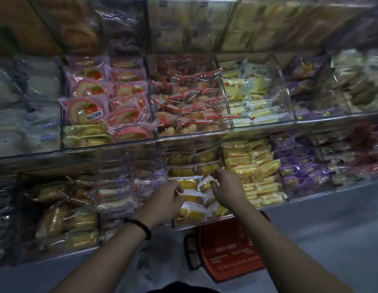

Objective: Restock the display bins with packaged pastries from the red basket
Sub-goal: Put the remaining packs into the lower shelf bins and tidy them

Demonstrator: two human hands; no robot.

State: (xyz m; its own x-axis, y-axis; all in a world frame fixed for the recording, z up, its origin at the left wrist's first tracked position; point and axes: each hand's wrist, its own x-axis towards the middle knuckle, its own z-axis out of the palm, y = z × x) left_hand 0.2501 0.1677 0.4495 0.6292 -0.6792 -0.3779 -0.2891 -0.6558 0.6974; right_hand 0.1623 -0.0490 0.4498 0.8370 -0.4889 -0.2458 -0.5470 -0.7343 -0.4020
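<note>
Both my hands reach into a clear display bin (pixel 194 224) on the lowest shelf, filled with yellow pastries in white-edged wrappers (pixel 191 211). My left hand (pixel 165 203), with a black band on its wrist, pinches the edge of one such packet (pixel 191 195). My right hand (pixel 227 188) has its fingers curled around another packet (pixel 206 183) just to the right. The red basket (pixel 230 248) stands on the floor below the shelf, between my forearms, and looks empty where I can see into it.
Clear acrylic bins run in three rows: pink roll-cake packets (pixel 103 104), red-sealed pastries (pixel 188 102), pale yellow cakes (pixel 253 98), yellow packs (pixel 255 168), purple packs (pixel 302 172). The grey floor (pixel 323 235) lies to the right of the basket.
</note>
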